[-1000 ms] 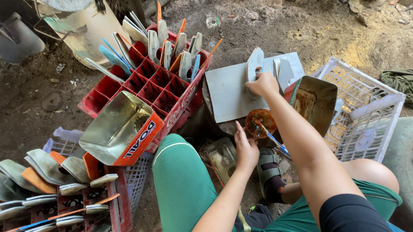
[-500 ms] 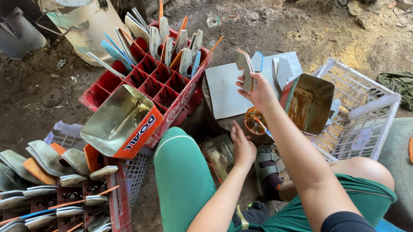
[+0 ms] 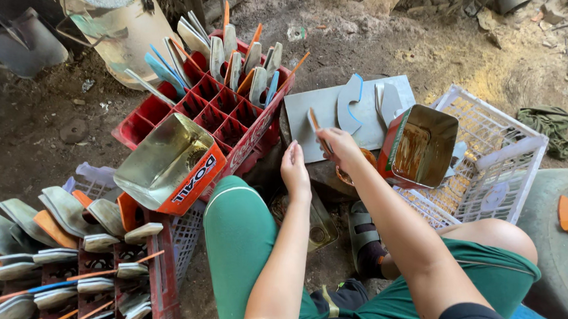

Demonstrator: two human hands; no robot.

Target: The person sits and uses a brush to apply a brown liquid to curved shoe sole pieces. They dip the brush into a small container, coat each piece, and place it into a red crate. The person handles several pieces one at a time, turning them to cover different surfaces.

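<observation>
R hand (image 3: 337, 144) pinching thin stick (image 3: 315, 129) over grey board (image 3: 314, 112), L hand (image 3: 295, 172) loosely spread, empty

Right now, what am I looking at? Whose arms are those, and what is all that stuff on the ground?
The picture comes from a camera worn on a person's head, looking down, so the arms are their own. They sit on dirt ground in green shorts. The right hand holds a thin orange-handled stick over a grey flat board, where curved grey shoe-sole pieces lie. The left hand is open beside it, holding nothing. Next to the board stands an open square metal tin, brown inside. Behind is a red plastic crate with more sole pieces standing in it. A white plastic basket sits to the right.
</observation>
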